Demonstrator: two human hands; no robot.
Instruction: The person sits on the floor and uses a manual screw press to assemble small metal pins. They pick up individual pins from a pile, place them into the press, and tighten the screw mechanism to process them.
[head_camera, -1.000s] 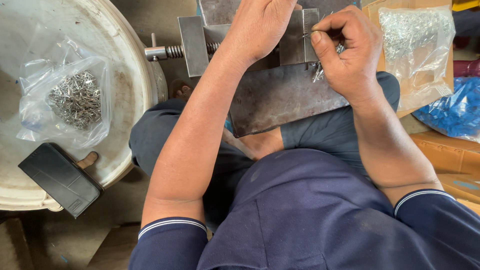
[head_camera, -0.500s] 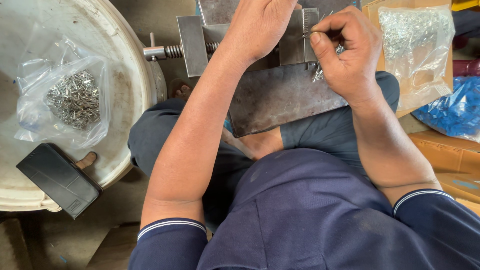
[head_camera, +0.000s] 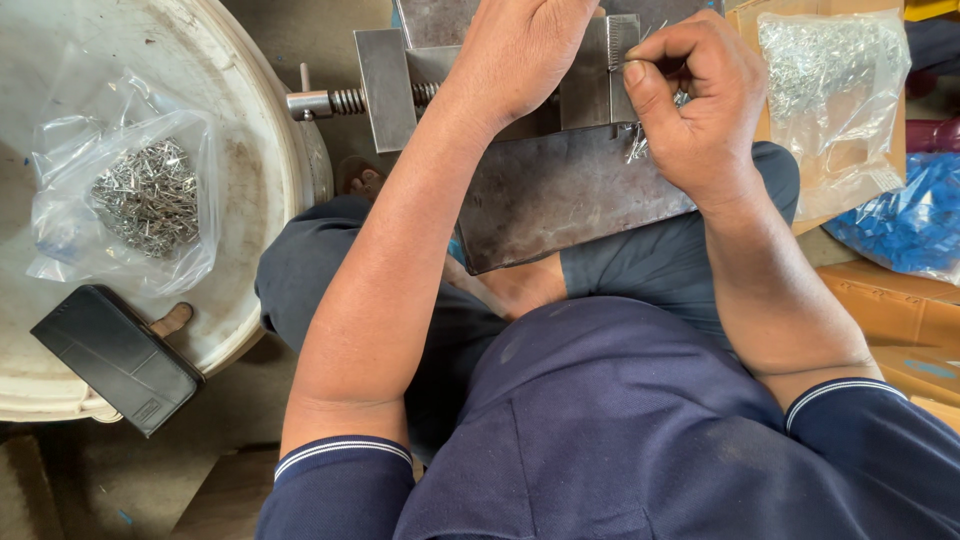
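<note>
A small steel vise (head_camera: 390, 75) with a threaded screw sits on a dark metal plate (head_camera: 560, 200) that rests across my lap. My left hand (head_camera: 520, 50) lies over the top of the vise between its jaws, fingers curled down out of sight. My right hand (head_camera: 690, 95) is at the vise's right jaw, thumb and fingers pinching thin metal pins (head_camera: 637, 150), with a few more pins sticking out below the fist.
A clear bag of small metal pins (head_camera: 140, 200) and a black case (head_camera: 115, 360) lie on a round white tub lid (head_camera: 270, 150) at left. At right sit another clear bag of pins (head_camera: 835, 95), a blue bag (head_camera: 905, 215) and cardboard boxes (head_camera: 910, 320).
</note>
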